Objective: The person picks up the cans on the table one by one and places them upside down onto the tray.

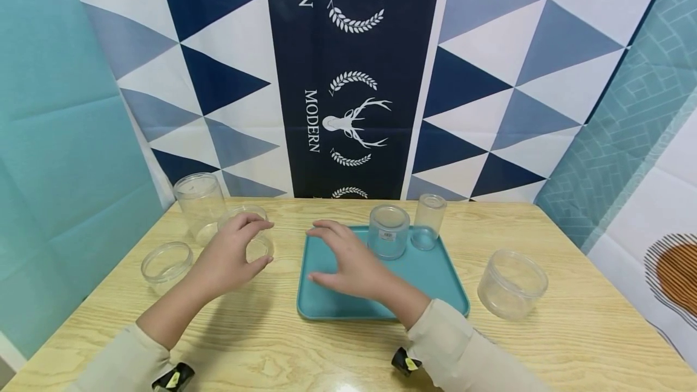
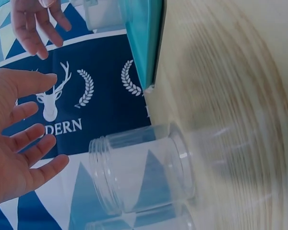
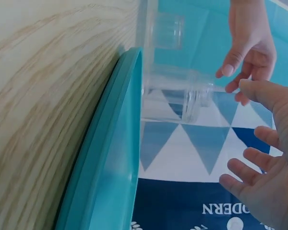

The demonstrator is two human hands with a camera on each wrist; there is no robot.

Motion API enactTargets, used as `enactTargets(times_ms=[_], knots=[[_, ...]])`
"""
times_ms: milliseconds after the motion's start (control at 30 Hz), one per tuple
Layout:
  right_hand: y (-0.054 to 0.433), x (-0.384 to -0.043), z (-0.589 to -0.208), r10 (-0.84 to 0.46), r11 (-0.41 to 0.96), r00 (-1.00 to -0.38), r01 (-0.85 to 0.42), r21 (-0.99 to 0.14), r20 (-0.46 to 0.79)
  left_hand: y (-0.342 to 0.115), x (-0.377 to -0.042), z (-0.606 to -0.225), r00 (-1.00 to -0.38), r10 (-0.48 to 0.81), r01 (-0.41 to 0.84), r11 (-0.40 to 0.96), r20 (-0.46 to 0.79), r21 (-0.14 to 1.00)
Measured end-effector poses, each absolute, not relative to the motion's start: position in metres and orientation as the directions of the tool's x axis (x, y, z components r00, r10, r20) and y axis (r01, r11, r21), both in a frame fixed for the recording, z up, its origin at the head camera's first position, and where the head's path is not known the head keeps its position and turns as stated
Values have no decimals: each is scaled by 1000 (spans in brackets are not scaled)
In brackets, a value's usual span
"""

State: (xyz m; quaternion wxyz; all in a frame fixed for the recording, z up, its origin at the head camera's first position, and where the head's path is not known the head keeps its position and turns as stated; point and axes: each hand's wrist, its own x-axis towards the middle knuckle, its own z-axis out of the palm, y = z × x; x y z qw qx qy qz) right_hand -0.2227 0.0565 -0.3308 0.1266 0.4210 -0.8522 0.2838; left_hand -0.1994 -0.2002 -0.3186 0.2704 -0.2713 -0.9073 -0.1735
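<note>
Okay so the left hand (image 1: 234,253) has its fingers and thumb apart, holding nothing, right near a clear jar (image 2: 144,167) on the desk (image 1: 272,343) but not touching it. Right hand (image 1: 348,259) is the same, apart and empty, over the teal tray (image 1: 419,286). Two clear containers, a wide one (image 1: 389,244) and a narrow one (image 1: 430,219), are at the tray's back.

The left hand (image 2: 5,155), fingers (image 2: 28,137) apart, hovers near a clear jar (image 2: 144,172).
</note>
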Motion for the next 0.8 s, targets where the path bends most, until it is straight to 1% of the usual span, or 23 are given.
enactTargets(times_ms=[300,600,800], knots=[[39,-226,-334,-609,531,-700,-710,-463,374,-214,-208,-316,-751,375,546,815,543,192],[22,-230,-337,-562,544,-767,-625,-559,311,-225,-217,-308,-815,366,497,841,448,216],[13,-233,-339,-540,548,-806,-556,-625,243,-229,-222,-302,-839,384,481,854,385,199]])
